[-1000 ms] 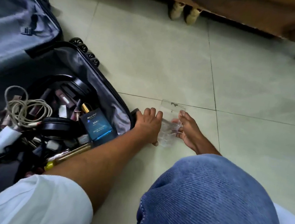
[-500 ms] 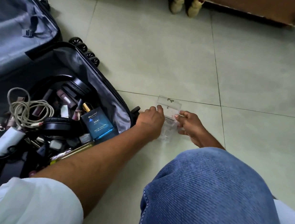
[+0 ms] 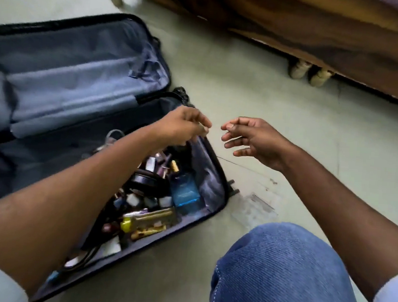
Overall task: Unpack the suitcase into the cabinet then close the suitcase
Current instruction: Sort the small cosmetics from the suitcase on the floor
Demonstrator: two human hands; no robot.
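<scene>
Both hands are raised above the floor (image 3: 280,104), close together but not touching. The left hand (image 3: 183,125) has its fingers curled with the tips brought together; whether they pinch something small cannot be told through the blur. The right hand (image 3: 251,138) is loosely curled and holds nothing.

The suitcase (image 3: 80,74) lies open on the floor, below and to the left of the left hand. Its far half shows only lining; its near half, under the left forearm, is crowded with small items. Directly below the left hand stands a blue perfume box (image 3: 186,192); nearer the body from it lies a yellow-capped tube (image 3: 147,220). A clear plastic pouch (image 3: 255,209) lies flat on the floor below the right hand, outside the case.

Judgement: the box looks light, stiff and likely holds glass, so take it across its flat sides. The pouch appears thin, limp and slippery; pinch an edge
</scene>
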